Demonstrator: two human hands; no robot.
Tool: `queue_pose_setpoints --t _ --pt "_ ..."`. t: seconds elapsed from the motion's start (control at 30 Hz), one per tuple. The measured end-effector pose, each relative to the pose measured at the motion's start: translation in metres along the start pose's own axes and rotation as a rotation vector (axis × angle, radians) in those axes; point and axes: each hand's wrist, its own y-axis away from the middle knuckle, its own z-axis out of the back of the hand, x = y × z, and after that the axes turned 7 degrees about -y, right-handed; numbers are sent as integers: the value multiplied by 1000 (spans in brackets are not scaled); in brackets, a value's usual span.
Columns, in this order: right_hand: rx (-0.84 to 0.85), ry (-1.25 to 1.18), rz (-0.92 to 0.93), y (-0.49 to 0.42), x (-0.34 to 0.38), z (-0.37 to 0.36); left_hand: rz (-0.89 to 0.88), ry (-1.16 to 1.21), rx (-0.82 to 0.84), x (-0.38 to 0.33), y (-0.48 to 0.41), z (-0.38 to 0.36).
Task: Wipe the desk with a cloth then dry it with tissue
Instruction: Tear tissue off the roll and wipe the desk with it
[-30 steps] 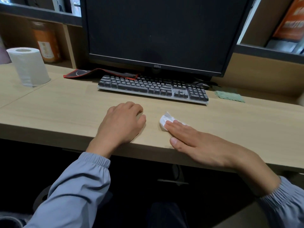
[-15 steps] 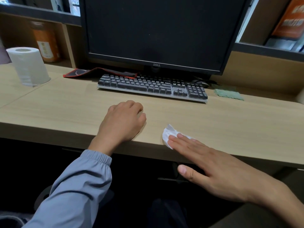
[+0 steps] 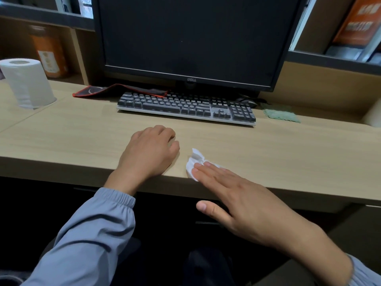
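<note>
On the desk (image 3: 299, 153) the monitor (image 3: 191, 38) stands behind the keyboard (image 3: 185, 107), the cloth (image 3: 281, 116) just right of it. The tissue roll (image 3: 27, 83) stands well left of the keyboard, the tissue (image 3: 194, 159) before it near the desk's edge

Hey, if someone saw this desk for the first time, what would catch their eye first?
First, the right hand pressing flat on a crumpled white tissue at the front edge of the desk, the left hand resting beside it. Behind them a large dark monitor stands over a keyboard, with a paper roll far left and a green cloth right of the keyboard.
</note>
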Motion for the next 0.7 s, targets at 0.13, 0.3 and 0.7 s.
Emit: queue_pose_setpoints --t 0.13,0.3,0.7 --pt "-20 13 -72 25 -18 4 -15 -3 8 0 1 1" --pt "-12 -11 -164 51 -36 10 -21 -20 4 -2 2 0" --pt "84 -67 -237 21 -41 21 -24 -60 20 -21 -5 4"
